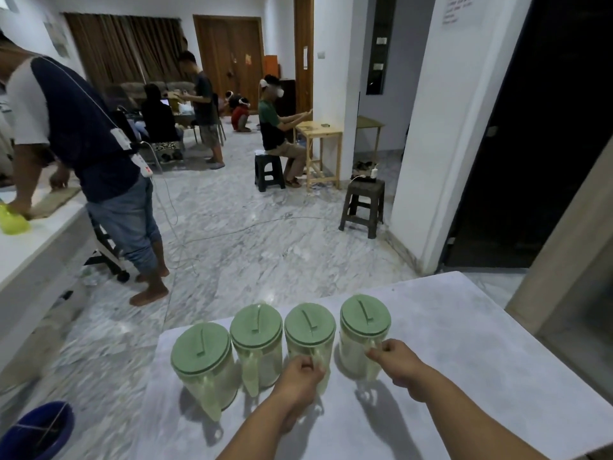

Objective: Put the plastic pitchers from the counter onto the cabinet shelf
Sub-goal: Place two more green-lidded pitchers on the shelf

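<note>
On the counter [464,327] before you, your left hand [300,376] curls round the third pitcher's [310,340] handle, your right hand [398,360] round the fourth pitcher's [365,330], apparently to lift two at once. Two more pitchers [202,356] stand left of your left hand.

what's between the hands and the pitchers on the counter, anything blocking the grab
Nothing visible. The left hand already grips the handle of the third pitcher, and the right hand grips the handle of the fourth pitcher. The cabinet shelf is out of view.
</note>
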